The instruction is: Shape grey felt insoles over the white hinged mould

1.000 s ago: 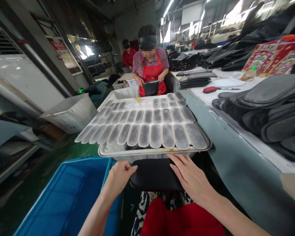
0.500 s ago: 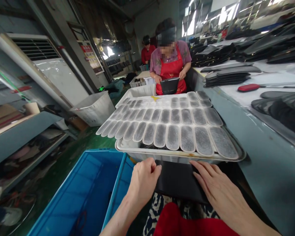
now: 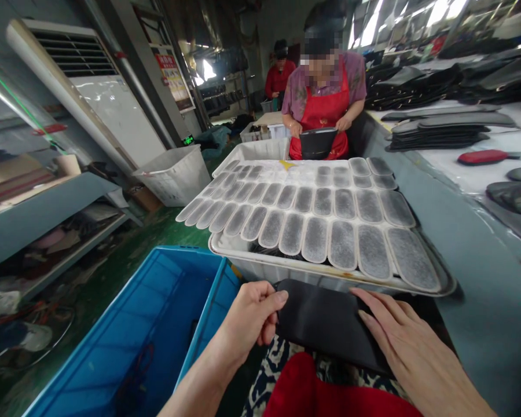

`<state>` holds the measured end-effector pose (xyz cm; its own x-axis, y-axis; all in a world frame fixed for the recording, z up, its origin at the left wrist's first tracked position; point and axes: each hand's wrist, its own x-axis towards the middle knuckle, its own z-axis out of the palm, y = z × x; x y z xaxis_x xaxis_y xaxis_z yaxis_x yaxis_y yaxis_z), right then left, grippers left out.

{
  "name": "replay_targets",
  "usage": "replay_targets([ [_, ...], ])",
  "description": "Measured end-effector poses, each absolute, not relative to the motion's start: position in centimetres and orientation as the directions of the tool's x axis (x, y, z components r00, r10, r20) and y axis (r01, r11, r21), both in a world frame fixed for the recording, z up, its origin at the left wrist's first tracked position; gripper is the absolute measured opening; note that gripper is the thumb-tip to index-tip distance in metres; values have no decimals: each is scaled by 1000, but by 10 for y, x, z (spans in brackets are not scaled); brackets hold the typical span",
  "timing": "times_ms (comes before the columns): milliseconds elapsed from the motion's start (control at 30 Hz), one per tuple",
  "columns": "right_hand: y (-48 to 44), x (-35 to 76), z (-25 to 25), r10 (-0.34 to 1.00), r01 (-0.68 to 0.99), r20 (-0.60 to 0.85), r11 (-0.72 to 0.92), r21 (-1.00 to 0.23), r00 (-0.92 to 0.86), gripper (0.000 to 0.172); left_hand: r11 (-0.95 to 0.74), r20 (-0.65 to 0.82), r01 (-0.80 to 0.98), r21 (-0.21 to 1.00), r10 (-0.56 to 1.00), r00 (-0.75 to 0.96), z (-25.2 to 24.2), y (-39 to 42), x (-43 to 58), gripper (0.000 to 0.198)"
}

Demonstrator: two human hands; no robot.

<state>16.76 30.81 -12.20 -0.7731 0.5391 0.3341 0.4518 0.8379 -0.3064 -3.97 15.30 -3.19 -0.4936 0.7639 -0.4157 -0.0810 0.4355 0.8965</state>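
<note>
Across my lap lies a smooth black leather-like panel [image 3: 323, 315], flat and longish, just below the near rim of a white tub [image 3: 286, 266]. My left hand [image 3: 260, 310] is closed on its left end, the thumb pressed on the corner. At the other end, my right hand [image 3: 391, 324] rests over the right edge, its fingers close together and touching the panel; its underside grip is hidden. Beyond both hands, rows of grey oval pieces with pale rims [image 3: 345, 243] lie on a board across the tub.
A blue crate [image 3: 156, 318] stands at my left. Along the right runs a bench [image 3: 443, 191] with stacked black pieces [image 3: 438, 136] and a red-handled tool [image 3: 481, 157]. Facing me, a person in a red apron [image 3: 325, 110] holds a black piece [image 3: 318, 143]. Another person works behind.
The view has shifted, so the scene sits further right at the back. My left thumb now lies straighter along the panel's corner. Both hands stay at the panel's ends.
</note>
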Motion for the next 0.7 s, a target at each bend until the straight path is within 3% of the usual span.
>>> replay_targets([
  [200, 315, 163, -125, 540, 470, 308, 838, -276, -783, 49, 415, -436, -145, 898, 799, -415, -17, 178, -18, 28],
  [400, 311, 165, -125, 525, 459, 319, 849, -260, -789, 46, 379, -464, -273, 884, 779, -421, -23, 164, -36, 37],
  [700, 314, 169, -124, 523, 447, 309, 847, -286, -794, 45, 512, -453, -14, 859, 747, -487, -59, 151, -75, 33],
])
